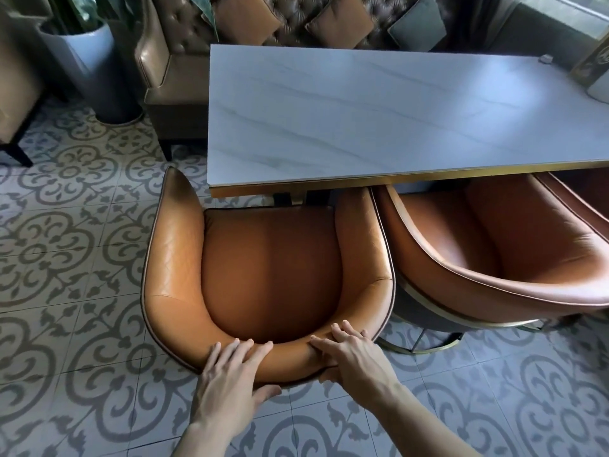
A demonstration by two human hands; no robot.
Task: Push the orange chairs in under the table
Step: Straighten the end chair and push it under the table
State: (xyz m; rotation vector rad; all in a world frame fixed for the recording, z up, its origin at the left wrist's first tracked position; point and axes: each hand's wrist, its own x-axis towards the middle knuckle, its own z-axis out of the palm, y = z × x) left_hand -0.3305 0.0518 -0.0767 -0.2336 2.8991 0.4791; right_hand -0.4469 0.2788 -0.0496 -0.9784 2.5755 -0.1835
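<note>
An orange leather tub chair (263, 268) stands at the near left corner of the white marble table (379, 117), its seat front just under the table's gold edge. My left hand (230, 377) rests on the top of the chair's curved back, fingers over the rim and thumb behind. My right hand (352, 357) grips the same back rim just to the right, fingers on top and thumb underneath. A second orange chair (494, 245) stands beside it on the right, partly tucked under the table.
A brown tufted sofa (184, 61) with cushions runs along the table's far side. A grey planter (89, 67) stands at the back left. A framed card (593, 64) and a small object sit at the table's far right. Patterned floor tiles (75, 258) lie to the left.
</note>
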